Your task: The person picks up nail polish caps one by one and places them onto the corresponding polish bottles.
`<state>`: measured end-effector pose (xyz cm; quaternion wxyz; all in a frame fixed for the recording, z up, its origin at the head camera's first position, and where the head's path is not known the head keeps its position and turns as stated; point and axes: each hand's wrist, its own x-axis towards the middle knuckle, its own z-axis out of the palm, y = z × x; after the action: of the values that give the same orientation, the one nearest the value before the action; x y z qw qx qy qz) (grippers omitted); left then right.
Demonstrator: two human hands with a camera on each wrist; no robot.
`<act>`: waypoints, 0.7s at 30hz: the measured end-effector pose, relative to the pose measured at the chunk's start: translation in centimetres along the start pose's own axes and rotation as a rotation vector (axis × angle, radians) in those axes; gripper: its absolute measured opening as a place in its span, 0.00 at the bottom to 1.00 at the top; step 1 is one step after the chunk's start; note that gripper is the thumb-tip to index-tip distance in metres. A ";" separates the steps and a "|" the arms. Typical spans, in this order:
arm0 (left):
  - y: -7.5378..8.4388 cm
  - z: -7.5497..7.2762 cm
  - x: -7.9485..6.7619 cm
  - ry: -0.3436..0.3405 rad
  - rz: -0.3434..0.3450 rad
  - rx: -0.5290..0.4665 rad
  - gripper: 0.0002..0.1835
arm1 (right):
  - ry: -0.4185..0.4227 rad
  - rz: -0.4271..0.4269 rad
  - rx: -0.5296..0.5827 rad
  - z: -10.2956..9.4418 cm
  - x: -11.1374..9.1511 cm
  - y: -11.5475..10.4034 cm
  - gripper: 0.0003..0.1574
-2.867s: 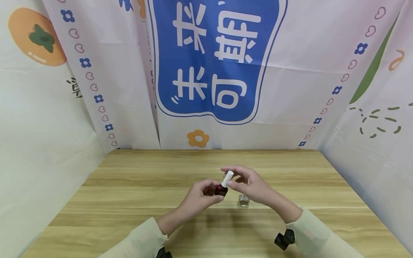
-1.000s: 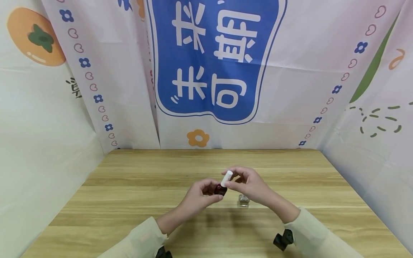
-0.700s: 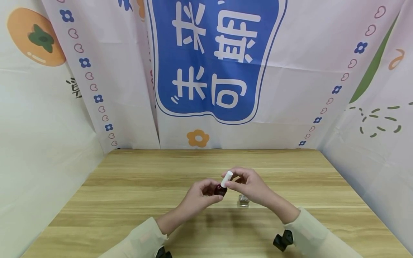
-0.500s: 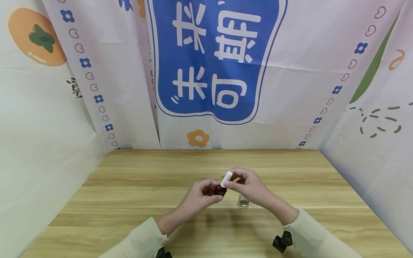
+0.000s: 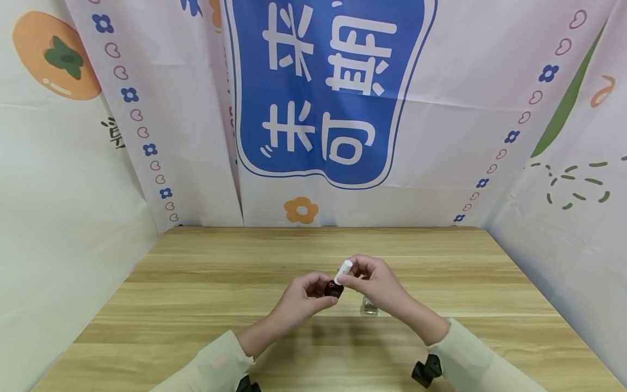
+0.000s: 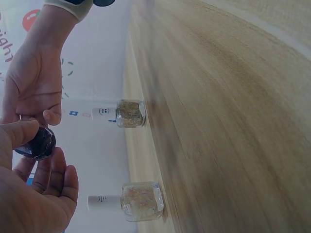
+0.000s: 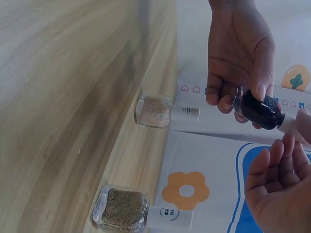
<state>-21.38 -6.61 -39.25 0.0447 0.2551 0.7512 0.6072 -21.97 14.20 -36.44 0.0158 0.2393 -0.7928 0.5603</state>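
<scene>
A dark red nail polish bottle point(image 5: 333, 289) is held above the table between the thumb and fingers of my left hand point(image 5: 300, 300). It leans to the right, and its label partly shows in the right wrist view. My right hand point(image 5: 381, 280) pinches the white cap point(image 5: 345, 267) between thumb and fingers. The cap meets the bottle's neck in the right wrist view. Below the right hand stands a glitter nail polish bottle point(image 5: 370, 306), its top hidden in the head view.
Both wrist views show two upright white-capped nail polish bottles on the wooden table point(image 5: 206, 305): one of gold glitter point(image 7: 121, 208), one of pinkish glitter point(image 7: 154, 110). Printed cloth point(image 5: 431, 163) hangs behind the table and along both sides.
My right hand and wrist have shifted slightly left and turned a little around the white cap. The left hand and dark red bottle stay almost where they were.
</scene>
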 end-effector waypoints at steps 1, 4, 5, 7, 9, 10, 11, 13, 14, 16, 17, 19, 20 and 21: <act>0.0 0.0 0.0 0.000 0.001 0.000 0.13 | 0.001 0.000 0.004 0.0 0.0 0.0 0.09; 0.0 0.0 0.0 0.003 0.002 -0.002 0.13 | 0.002 0.004 0.021 0.1 0.0 0.1 0.09; 0.0 0.0 0.0 0.004 0.001 -0.003 0.13 | 0.002 0.009 0.029 0.2 0.0 0.1 0.09; 0.0 0.0 0.0 0.006 -0.002 -0.004 0.13 | 0.006 0.015 0.039 0.2 0.0 0.1 0.09; 0.0 0.0 0.0 0.007 -0.004 -0.002 0.13 | 0.009 0.019 0.047 0.3 -0.1 0.1 0.09; 0.0 0.0 0.0 0.007 -0.003 0.000 0.13 | 0.010 0.020 0.051 0.3 -0.1 0.1 0.09; 0.0 0.0 0.0 0.006 -0.001 0.002 0.13 | 0.010 0.021 0.054 0.3 -0.1 0.2 0.10; 0.0 0.1 0.1 0.004 0.001 0.005 0.13 | 0.007 0.021 0.059 0.4 -0.1 0.2 0.10; 0.0 0.0 0.1 0.003 0.003 0.006 0.13 | 0.003 0.020 0.058 0.3 -0.1 0.2 0.11; 0.0 0.0 0.1 0.002 0.005 0.006 0.13 | -0.002 0.023 0.055 0.3 -0.1 0.2 0.12; 0.0 0.0 0.1 0.001 0.005 0.005 0.13 | -0.004 0.027 0.052 0.2 -0.1 0.1 0.12; 0.0 0.0 0.1 0.002 0.001 0.001 0.14 | -0.009 0.034 0.046 -0.1 0.0 0.1 0.13; 0.0 0.0 0.1 0.003 -0.001 -0.002 0.14 | -0.015 0.035 0.044 -0.2 0.0 0.0 0.13; 0.0 0.0 0.1 0.005 -0.005 -0.001 0.14 | -0.021 0.036 0.042 -0.4 0.0 -0.1 0.14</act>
<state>-21.48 -6.54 -39.17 0.0445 0.2517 0.7516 0.6081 -22.04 14.57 -36.24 -0.0077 0.2314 -0.7850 0.5747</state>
